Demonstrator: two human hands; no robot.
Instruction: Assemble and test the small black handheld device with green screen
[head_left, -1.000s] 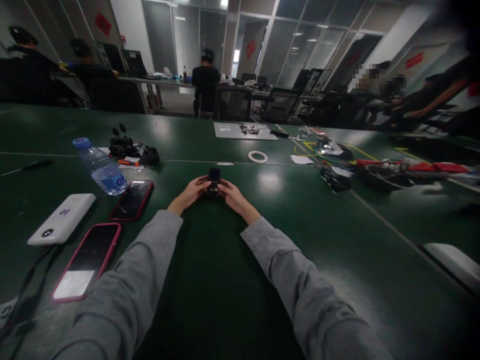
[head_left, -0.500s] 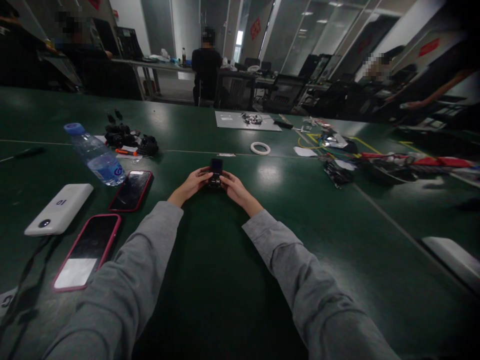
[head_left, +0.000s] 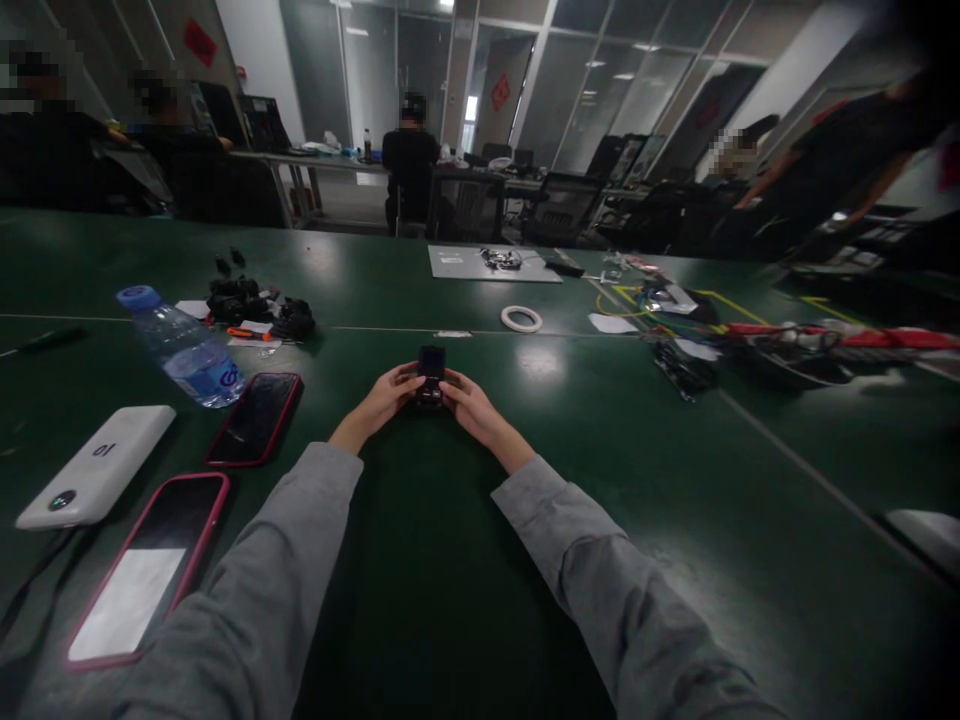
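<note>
A small black handheld device with a dark screen [head_left: 432, 362] and a few pale buttons below it stands between my hands, low over the green table. My left hand [head_left: 387, 399] is closed on its left side, thumb near the buttons. From the right, my right hand [head_left: 471, 402] grips the opposite side, its thumb also by the buttons. The device's exact kind is too small to make out. Both grey sleeves reach forward across the table.
To the left are a water bottle [head_left: 184, 350], two red-cased phones [head_left: 255, 420] and a white power bank [head_left: 97, 465]. Beyond my hands lie a white tape roll [head_left: 520, 318] and a grey board [head_left: 480, 264]. Cables and tools [head_left: 682, 370] spread at right. Several people sit or stand behind.
The camera view has tilted up a little, so the whole scene sits lower. Both hands keep hold of the black device, with hardly any other movement.
</note>
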